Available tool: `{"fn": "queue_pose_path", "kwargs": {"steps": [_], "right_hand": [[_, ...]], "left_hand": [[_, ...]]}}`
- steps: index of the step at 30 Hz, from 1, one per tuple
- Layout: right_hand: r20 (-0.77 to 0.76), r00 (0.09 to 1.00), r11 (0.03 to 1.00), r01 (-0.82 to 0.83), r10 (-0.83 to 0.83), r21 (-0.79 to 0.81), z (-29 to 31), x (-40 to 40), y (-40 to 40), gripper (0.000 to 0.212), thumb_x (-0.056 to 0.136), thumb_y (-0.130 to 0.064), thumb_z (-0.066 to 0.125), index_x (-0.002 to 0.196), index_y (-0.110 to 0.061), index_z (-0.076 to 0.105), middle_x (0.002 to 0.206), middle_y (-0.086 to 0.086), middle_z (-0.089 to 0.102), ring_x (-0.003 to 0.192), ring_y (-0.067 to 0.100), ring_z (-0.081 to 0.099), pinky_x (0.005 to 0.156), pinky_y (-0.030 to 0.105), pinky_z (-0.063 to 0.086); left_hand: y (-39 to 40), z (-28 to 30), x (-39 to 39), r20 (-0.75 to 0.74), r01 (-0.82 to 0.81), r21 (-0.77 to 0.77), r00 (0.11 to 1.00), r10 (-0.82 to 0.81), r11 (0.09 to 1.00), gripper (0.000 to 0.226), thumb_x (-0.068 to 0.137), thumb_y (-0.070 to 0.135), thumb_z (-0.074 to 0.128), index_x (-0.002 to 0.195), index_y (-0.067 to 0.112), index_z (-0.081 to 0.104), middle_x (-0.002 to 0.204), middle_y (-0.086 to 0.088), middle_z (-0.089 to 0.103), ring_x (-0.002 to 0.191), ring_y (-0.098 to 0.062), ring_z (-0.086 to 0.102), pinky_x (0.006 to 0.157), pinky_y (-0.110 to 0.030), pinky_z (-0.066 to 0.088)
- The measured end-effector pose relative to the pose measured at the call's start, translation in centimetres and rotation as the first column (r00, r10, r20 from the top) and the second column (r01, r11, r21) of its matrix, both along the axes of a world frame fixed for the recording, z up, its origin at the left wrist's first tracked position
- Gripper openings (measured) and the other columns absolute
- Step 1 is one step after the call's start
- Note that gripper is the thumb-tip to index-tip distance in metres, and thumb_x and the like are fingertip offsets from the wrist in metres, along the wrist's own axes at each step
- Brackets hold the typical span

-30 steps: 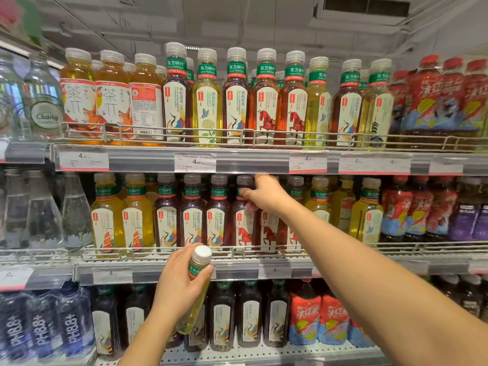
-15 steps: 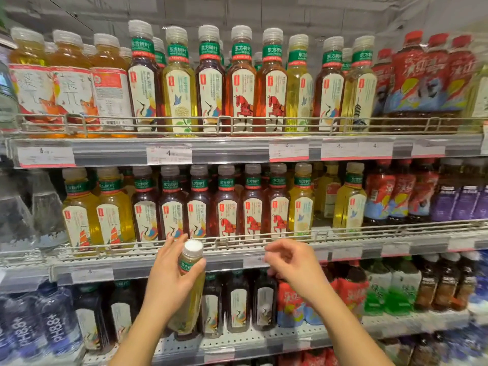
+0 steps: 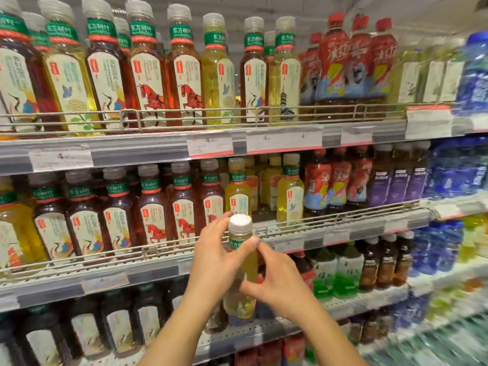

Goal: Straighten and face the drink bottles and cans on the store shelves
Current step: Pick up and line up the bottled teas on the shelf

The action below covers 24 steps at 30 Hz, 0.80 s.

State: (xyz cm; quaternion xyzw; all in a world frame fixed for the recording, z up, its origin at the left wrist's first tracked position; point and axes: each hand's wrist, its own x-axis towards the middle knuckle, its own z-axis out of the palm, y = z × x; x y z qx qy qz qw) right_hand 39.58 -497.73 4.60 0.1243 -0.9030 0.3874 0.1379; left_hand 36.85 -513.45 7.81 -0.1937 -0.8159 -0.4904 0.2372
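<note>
Pale-yellow plastic tea bottle with a white cap hangs before the middle wire-fronted shelf, gripped by the left hand, right hand pinching its side. Best slot it upright into the yellow row's gap, label forward.

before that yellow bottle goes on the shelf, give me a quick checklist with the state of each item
1. Left hand grips the yellow bottle round its neck and body: ok.
2. Right hand helps, fingers on the bottle's lower body: ok.
3. White cap is on: ok.
4. Gap on the middle shelf between the two yellow bottles there, one left of it and one right: ok.
5. Label faces the front: cannot tell, the hands cover it.
6. Depth of the gap behind the wire rail: cannot tell.
</note>
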Motion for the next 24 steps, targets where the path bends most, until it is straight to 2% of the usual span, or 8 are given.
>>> {"fn": "queue_pose_path", "kwargs": {"steps": [4,6,9,12,15,17,20,24], "right_hand": [[-0.087,0.995,0.998,0.049,-0.052,-0.033,1.5,-0.4,4.4,0.063,0.075,-0.041,0.079,0.128,-0.049,0.045,0.101,-0.026,0.065,0.099,-0.001,0.063,0.089,0.025,0.051],[-0.155,0.986,0.992,0.051,-0.068,-0.113,2.4,-1.3,6.2,0.067,0.078,-0.041,0.083,0.135,-0.043,0.048,0.116,-0.03,0.063,0.108,-0.01,0.058,0.091,0.017,0.046],[-0.27,0.958,0.98,0.047,-0.099,-0.194,4.1,-3.3,8.2,0.062,0.081,-0.042,0.083,0.135,-0.033,0.053,0.128,-0.02,0.059,0.119,-0.005,0.054,0.101,0.023,0.045],[-0.331,0.939,0.984,0.032,-0.09,-0.178,6.0,-5.0,9.0,0.061,0.079,-0.033,0.086,0.131,-0.025,0.056,0.125,-0.011,0.055,0.115,0.0,0.053,0.099,0.011,0.039],[-0.369,0.926,0.994,0.04,-0.075,-0.102,7.2,-6.6,9.1,0.071,0.078,-0.029,0.088,0.139,-0.023,0.052,0.125,-0.011,0.052,0.112,-0.004,0.047,0.092,-0.002,0.03],[-0.355,0.933,0.996,0.032,-0.061,-0.088,7.7,-7.6,8.9,0.074,0.078,-0.028,0.088,0.141,-0.024,0.051,0.127,-0.012,0.051,0.114,-0.002,0.047,0.097,0.005,0.034],[-0.316,0.948,0.997,0.01,-0.032,-0.071,7.7,-9.1,8.5,0.077,0.077,-0.026,0.088,0.143,-0.026,0.048,0.132,-0.01,0.053,0.12,0.005,0.05,0.108,0.029,0.042],[-0.25,0.968,1.0,0.003,-0.008,-0.019,7.2,-10.1,7.6,0.082,0.081,-0.027,0.085,0.146,-0.031,0.035,0.134,-0.004,0.061,0.121,0.015,0.058,0.105,0.032,0.046]], "left_hand": [[2.8,1.7,-0.2,-0.037,0.063,-0.063,0.997,-0.065,0.996,0.049,0.082,0.069,0.059,0.119,0.038,0.063,0.113,0.02,0.069,0.109,0.002,0.062,0.092,-0.033,0.051],[3.1,2.6,-0.8,-0.069,-0.009,-0.097,0.998,0.003,0.995,0.046,0.087,0.067,0.053,0.12,0.037,0.061,0.11,0.019,0.07,0.104,0.0,0.063,0.087,-0.033,0.05],[2.9,3.6,-2.5,-0.104,-0.165,-0.089,0.982,0.155,0.982,0.037,0.092,0.05,0.059,0.125,0.032,0.059,0.115,0.013,0.068,0.097,-0.013,0.066,0.085,-0.039,0.053],[2.7,4.3,-3.8,-0.1,-0.266,-0.117,0.962,0.255,0.957,0.042,0.094,0.032,0.066,0.134,0.025,0.054,0.118,0.005,0.065,0.089,-0.015,0.062,0.08,-0.032,0.047],[2.9,4.8,-4.8,-0.085,-0.316,-0.172,0.948,0.305,0.933,0.053,0.094,0.03,0.066,0.143,0.022,0.048,0.116,0.003,0.065,0.087,-0.008,0.06,0.083,-0.033,0.049],[3.1,5.0,-5.8,-0.084,-0.349,-0.228,0.937,0.339,0.909,0.061,0.093,0.033,0.066,0.148,0.022,0.042,0.126,0.0,0.064,0.1,-0.017,0.063,0.092,-0.042,0.052],[3.6,5.5,-6.8,-0.066,-0.36,-0.303,0.932,0.358,0.882,0.07,0.093,0.036,0.064,0.153,0.02,0.033,0.145,-0.003,0.054,0.123,-0.028,0.058,0.1,-0.05,0.05],[4.2,5.8,-7.6,-0.062,-0.377,-0.372,0.922,0.382,0.848,0.072,0.093,0.038,0.066,0.153,0.02,0.03,0.142,-0.004,0.056,0.126,-0.029,0.056,0.101,-0.051,0.049]]}}
